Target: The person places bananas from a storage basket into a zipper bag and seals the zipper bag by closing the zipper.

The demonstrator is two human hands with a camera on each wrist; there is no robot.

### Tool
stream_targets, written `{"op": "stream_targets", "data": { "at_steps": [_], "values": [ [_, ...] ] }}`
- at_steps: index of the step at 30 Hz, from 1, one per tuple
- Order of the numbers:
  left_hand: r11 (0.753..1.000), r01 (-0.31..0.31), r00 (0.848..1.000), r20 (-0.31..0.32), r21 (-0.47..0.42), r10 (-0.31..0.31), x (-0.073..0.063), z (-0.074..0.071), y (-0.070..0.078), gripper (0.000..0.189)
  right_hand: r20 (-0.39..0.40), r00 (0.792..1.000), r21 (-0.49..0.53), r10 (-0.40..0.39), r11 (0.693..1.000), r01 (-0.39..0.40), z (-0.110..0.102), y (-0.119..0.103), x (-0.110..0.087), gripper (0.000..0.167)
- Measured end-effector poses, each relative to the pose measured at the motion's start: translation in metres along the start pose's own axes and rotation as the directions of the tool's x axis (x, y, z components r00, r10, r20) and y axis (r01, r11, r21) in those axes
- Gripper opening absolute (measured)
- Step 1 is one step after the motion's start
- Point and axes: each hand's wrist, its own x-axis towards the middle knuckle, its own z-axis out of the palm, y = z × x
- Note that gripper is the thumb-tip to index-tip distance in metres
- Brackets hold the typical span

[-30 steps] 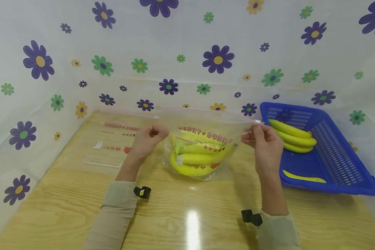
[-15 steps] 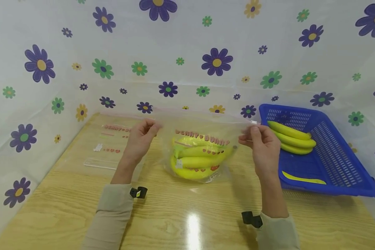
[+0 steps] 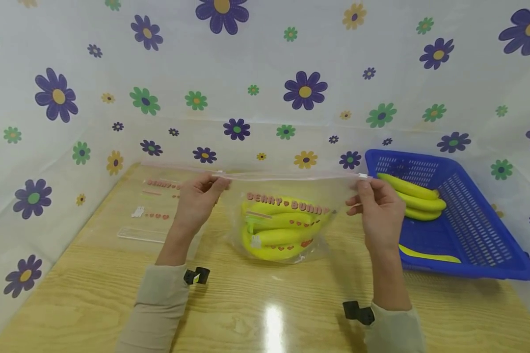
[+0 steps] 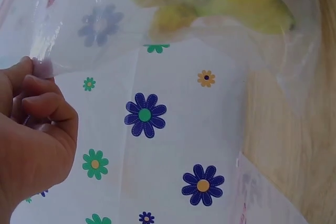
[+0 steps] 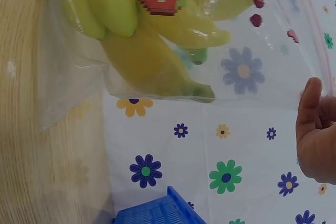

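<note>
A clear zip bag (image 3: 291,189) printed "Berry Bunny" stands on the table in the head view, with several yellow bananas (image 3: 287,237) inside. Its pink zip strip (image 3: 287,175) runs level between both hands, with a white slider (image 3: 363,175) at the right end. My left hand (image 3: 200,196) pinches the bag's top left corner; the left wrist view shows the corner between thumb and finger. At the top right corner, just below the slider, my right hand (image 3: 380,208) pinches the bag with thumb and forefinger.
A blue basket (image 3: 490,215) at the right holds a bunch of bananas (image 3: 417,196) and a thin yellow curved piece (image 3: 428,254). Another flat printed zip bag (image 3: 128,211) lies at the left on the wooden table (image 3: 229,304). Behind hangs a flowered sheet (image 3: 256,59).
The left hand has moved from the loose left side onto the bag's top corner. The zip edge is now pulled straighter and sits lower in view, while the right hand keeps its corner.
</note>
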Motion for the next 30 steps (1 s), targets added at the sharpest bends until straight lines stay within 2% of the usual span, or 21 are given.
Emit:
{"op": "stream_targets", "data": {
  "at_steps": [4,7,10,13,15,17,19,21,24,26,30],
  "values": [
    [0.999,-0.032,0.998,-0.048,-0.028,0.031,0.004,0.002,0.004,0.024,-0.008,1.0,0.061,-0.004,0.998,0.004,0.0,-0.003,0.003,0.019],
    [0.999,-0.023,0.999,-0.026,-0.033,0.022,0.006,0.001,0.006,0.024,0.016,1.0,0.106,-0.021,0.994,0.019,0.002,-0.004,0.005,0.017],
    [0.994,-0.024,1.0,-0.022,-0.104,0.022,0.008,-0.002,0.009,0.024,0.04,0.999,0.096,-0.035,0.995,0.031,0.003,-0.004,0.005,0.015],
    [0.986,-0.03,0.999,-0.037,-0.164,0.024,0.007,-0.004,0.01,0.019,0.042,0.999,0.044,-0.005,0.999,0.003,0.002,-0.004,0.003,0.019],
    [0.992,-0.016,1.0,-0.017,-0.128,0.014,0.006,-0.006,0.009,0.023,0.041,0.999,0.022,0.015,1.0,-0.016,0.0,-0.003,0.001,0.022],
    [0.999,0.001,0.999,0.038,-0.046,0.0,0.006,-0.006,0.006,0.036,0.052,0.999,0.018,0.014,1.0,-0.015,-0.001,-0.002,-0.001,0.025],
    [1.0,0.017,0.996,0.091,0.02,-0.019,0.009,-0.004,0.003,0.051,0.077,0.997,0.03,-0.013,0.999,0.011,0.001,-0.001,-0.002,0.025],
    [0.998,0.023,0.993,0.115,0.054,-0.029,0.014,-0.001,0.001,0.058,0.108,0.993,0.039,-0.052,0.998,0.048,0.003,-0.001,-0.001,0.025],
    [0.997,0.07,0.995,0.07,0.022,-0.071,0.019,0.008,0.0,0.048,0.147,0.984,0.046,-0.099,0.995,0.093,0.004,-0.003,-0.001,0.024],
    [0.995,0.094,0.996,0.002,-0.035,-0.094,0.023,0.012,0.0,0.037,0.156,0.98,0.065,-0.126,0.991,0.117,0.004,-0.004,0.0,0.024],
    [0.984,0.082,0.987,-0.121,-0.159,-0.101,0.022,0.019,0.006,0.019,0.096,0.986,0.087,-0.136,0.988,0.128,0.002,-0.007,0.0,0.024]
  ]
}}
